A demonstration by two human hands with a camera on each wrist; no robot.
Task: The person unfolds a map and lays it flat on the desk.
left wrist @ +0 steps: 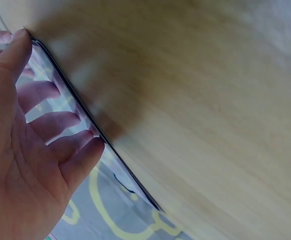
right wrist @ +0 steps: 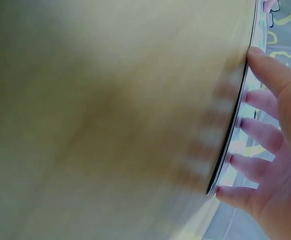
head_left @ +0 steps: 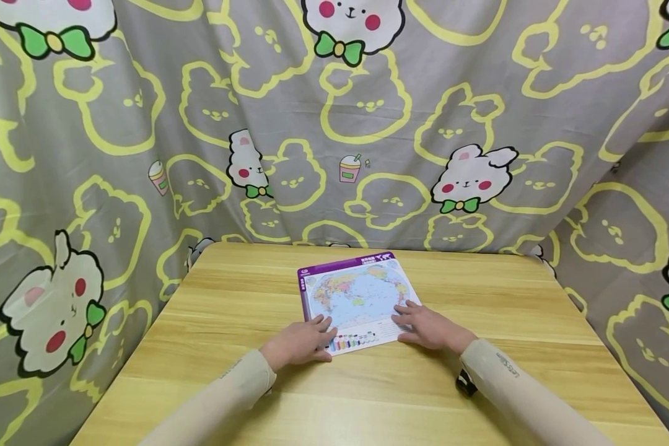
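Observation:
A flat world map board (head_left: 358, 297) with a purple top border lies on the wooden table, turned slightly askew. My left hand (head_left: 303, 341) rests at its lower left corner, fingers spread over the map's surface. On the opposite side, my right hand (head_left: 428, 326) touches the lower right edge with its fingers extended. The left wrist view shows the left hand's fingertips (left wrist: 98, 145) against the board near its thin dark edge. In the right wrist view, the thumb (right wrist: 258, 57) meets that edge, and the other fingertips line up along the board's face.
The pale wooden table (head_left: 228, 297) extends around the board on all sides. Behind it and at both sides hangs a grey curtain (head_left: 290, 111) with yellow outlines and white rabbits. A black item (head_left: 466, 383) shows beneath the right sleeve at the wrist.

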